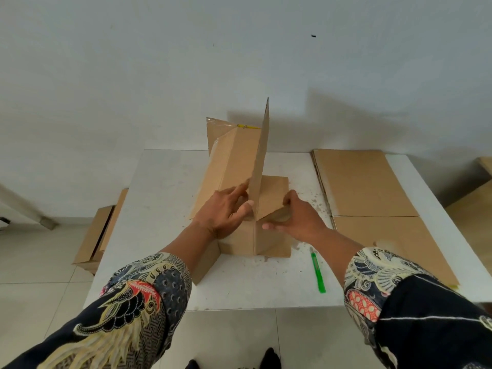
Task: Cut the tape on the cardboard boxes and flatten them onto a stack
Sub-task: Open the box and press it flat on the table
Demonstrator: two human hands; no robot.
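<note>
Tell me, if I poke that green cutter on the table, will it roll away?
Probably not far: the green cutter looks flat-sided and lies flat on the table, so it would likely slide. It seems thin and plastic, so probably light.

A plain pale wall fills the far side of the room, marked by one small dark speck toward the upper right. The white surface stands against it on a floor of large light tiles, with soft shadows cast on the wall behind.
</note>
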